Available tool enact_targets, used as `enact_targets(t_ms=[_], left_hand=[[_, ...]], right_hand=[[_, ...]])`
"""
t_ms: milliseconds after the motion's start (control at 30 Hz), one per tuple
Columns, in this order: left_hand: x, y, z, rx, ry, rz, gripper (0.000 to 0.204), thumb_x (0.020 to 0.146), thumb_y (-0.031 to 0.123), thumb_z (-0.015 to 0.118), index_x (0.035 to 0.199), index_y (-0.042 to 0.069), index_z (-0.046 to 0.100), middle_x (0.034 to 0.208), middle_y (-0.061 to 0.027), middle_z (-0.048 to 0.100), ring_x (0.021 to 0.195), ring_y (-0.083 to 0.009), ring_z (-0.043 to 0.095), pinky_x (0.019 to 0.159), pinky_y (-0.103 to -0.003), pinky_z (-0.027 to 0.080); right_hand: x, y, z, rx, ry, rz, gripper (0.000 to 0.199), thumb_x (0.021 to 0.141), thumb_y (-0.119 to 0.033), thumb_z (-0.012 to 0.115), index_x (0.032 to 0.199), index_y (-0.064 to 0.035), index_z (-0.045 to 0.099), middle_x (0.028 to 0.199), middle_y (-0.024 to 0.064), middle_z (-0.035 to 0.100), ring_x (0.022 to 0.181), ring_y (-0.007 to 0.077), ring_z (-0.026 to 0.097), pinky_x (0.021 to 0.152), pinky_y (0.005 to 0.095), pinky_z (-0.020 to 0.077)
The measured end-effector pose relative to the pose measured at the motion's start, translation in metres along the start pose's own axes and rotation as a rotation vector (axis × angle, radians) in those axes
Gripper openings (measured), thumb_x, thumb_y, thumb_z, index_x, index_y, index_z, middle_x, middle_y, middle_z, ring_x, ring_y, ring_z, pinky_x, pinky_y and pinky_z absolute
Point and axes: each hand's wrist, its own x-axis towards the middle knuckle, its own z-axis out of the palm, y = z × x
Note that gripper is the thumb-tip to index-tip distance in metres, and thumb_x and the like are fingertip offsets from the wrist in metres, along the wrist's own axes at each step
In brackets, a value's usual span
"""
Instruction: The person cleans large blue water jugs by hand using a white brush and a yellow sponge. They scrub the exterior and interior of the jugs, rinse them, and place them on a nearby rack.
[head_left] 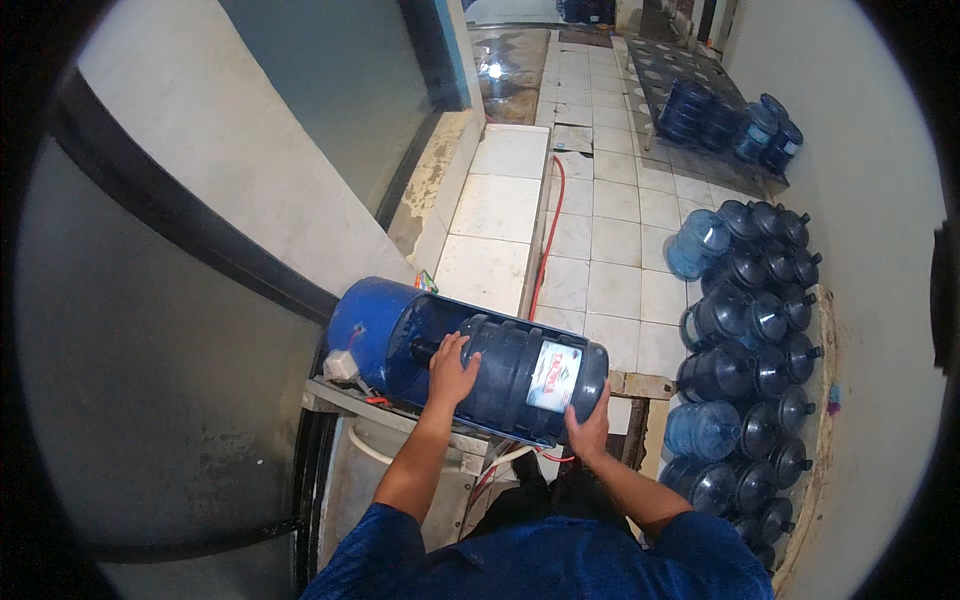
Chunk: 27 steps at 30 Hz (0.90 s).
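A large dark blue water jug (500, 375) with a white label lies on its side in a cut-open blue drum (365, 325), its neck toward the left. My left hand (455, 372) rests on the jug's shoulder near the neck, fingers spread. Around the rounded base at the right end, my right hand (590, 425) is pressed with its fingers curved over the edge. The jug's neck is partly hidden by my left hand, and its underside by the drum wall.
Several blue water jugs (720, 310) stand in rows at the right along the wall. More jugs sit on a dark low table (690, 85) farther back. A red hose (555, 220) runs along a white tiled ledge (490, 210). A metal frame (420, 425) supports the drum.
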Motion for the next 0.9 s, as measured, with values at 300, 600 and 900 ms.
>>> enact_targets(t_ms=[300, 600, 900], left_hand=[[-0.002, -0.010, 0.000, 0.001, 0.024, 0.023, 0.051, 0.096, 0.031, 0.066, 0.138, 0.005, 0.059, 0.152, -0.0194, 0.051, 0.146, -0.0369, 0.041, 0.120, -0.051, 0.031], [-0.008, -0.003, -0.007, -0.044, 0.127, 0.076, 0.050, 0.093, 0.024, 0.070, 0.136, 0.001, 0.059, 0.146, -0.0210, 0.055, 0.141, -0.0391, 0.047, 0.118, -0.050, 0.034], [0.029, -0.059, -0.111, -0.582, 0.876, -0.648, 0.086, 0.095, 0.031, 0.070, 0.157, -0.009, 0.024, 0.159, -0.0297, 0.035, 0.150, -0.0384, 0.034, 0.123, -0.045, 0.027]], right_hand=[[0.199, 0.022, 0.004, 0.236, -0.624, 0.937, 0.065, 0.086, -0.044, 0.073, 0.132, -0.0004, 0.060, 0.118, 0.0225, 0.071, 0.101, 0.0359, 0.073, 0.094, 0.0594, 0.0532], [0.157, 0.028, 0.012, -0.234, -0.299, 0.483, 0.090, 0.081, -0.057, 0.072, 0.142, 0.0058, 0.052, 0.126, 0.0336, 0.066, 0.118, 0.0478, 0.065, 0.102, 0.0480, 0.0506], [-0.059, 0.033, 0.011, 0.011, -0.069, 0.023, 0.109, 0.087, -0.022, 0.077, 0.161, 0.0045, 0.002, 0.154, 0.0409, 0.033, 0.136, 0.0536, 0.046, 0.114, 0.0521, 0.0387]])
